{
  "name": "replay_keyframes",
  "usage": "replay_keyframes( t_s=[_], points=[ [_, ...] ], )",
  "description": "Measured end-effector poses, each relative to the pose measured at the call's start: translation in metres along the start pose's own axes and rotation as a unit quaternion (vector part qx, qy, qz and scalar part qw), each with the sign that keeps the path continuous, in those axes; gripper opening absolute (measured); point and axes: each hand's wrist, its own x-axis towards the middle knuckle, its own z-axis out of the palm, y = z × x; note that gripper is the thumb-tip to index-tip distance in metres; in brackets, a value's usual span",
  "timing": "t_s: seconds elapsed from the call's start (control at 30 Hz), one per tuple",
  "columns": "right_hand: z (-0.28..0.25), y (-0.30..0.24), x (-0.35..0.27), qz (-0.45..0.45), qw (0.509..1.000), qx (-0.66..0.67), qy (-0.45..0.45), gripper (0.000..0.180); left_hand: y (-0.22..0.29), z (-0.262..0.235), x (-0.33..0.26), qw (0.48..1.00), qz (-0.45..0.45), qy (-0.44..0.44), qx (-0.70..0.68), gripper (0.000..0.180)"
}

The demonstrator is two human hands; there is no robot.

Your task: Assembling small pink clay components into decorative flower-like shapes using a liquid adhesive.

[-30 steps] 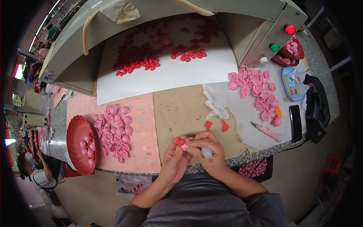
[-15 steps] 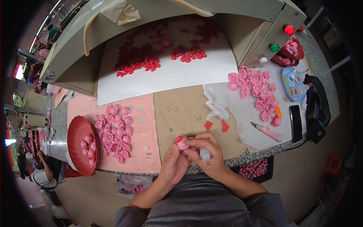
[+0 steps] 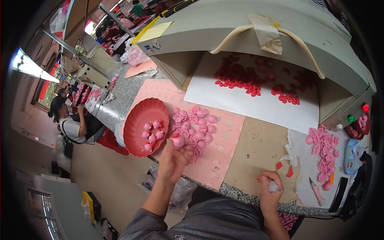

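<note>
In my left hand [image 3: 174,159] is a small pink ball with a red cap [image 3: 178,141], pinched between the fingers and lifted near the red scalloped bowl [image 3: 137,113]. Several similar red-capped pink balls [image 3: 152,138] lie inside that bowl. Just right of the held ball, pink balls and folded petal-like pieces [image 3: 200,128] are spread on a pink sheet [image 3: 224,148]. My right hand [image 3: 270,187] is closed round a small whitish squeeze bottle [image 3: 273,186] over the brown mat's front edge; the fingers hide much of it.
A grey machine hood [image 3: 248,38] arches over white paper with many red pieces [image 3: 240,86]. At the right are two red scraps [image 3: 289,172], pink petal pieces [image 3: 326,148], a tube [image 3: 316,191], a phone [image 3: 339,194] and a blue container [image 3: 352,156]. Someone sits at the far left [image 3: 70,120].
My left hand has carried the red-capped pink ball leftward, away from my right hand, toward the bowl. My right hand still holds the bottle. The view has turned left.
</note>
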Motion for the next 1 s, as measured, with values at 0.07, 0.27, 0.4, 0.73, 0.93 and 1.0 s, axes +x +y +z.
replay_keyframes(
  t_s=[0.07, 0.27, 0.4, 0.73, 0.93, 1.0],
  points=[
    [0.008, -0.005, 0.006, -0.035, 0.993, -0.105, -0.044, 0.008, -0.021, 0.013, -0.013, 0.993, -0.073, -0.008, -0.089, 0.032],
    [0.032, -0.024, 0.022, -0.026, 0.987, -0.036, -0.154, 0.015, -0.083, 0.02, -0.029, 0.928, -0.282, -0.122, -0.21, 0.038],
    [0.027, -0.027, 0.026, 0.096, 0.978, 0.086, -0.162, 0.016, -0.085, 0.039, -0.025, 0.922, -0.337, -0.15, -0.117, 0.04],
    [0.014, -0.008, 0.028, 0.12, 0.983, 0.037, -0.136, 0.018, -0.088, 0.05, -0.026, 0.949, -0.293, -0.115, 0.03, 0.042],
    [0.013, -0.007, 0.028, 0.127, 0.983, 0.037, -0.127, 0.017, -0.089, 0.048, -0.023, 0.945, -0.303, -0.103, 0.069, 0.043],
    [0.01, -0.004, 0.029, 0.114, 0.984, 0.007, -0.134, 0.015, -0.089, 0.047, -0.022, 0.942, -0.308, -0.103, 0.085, 0.042]
  ],
)
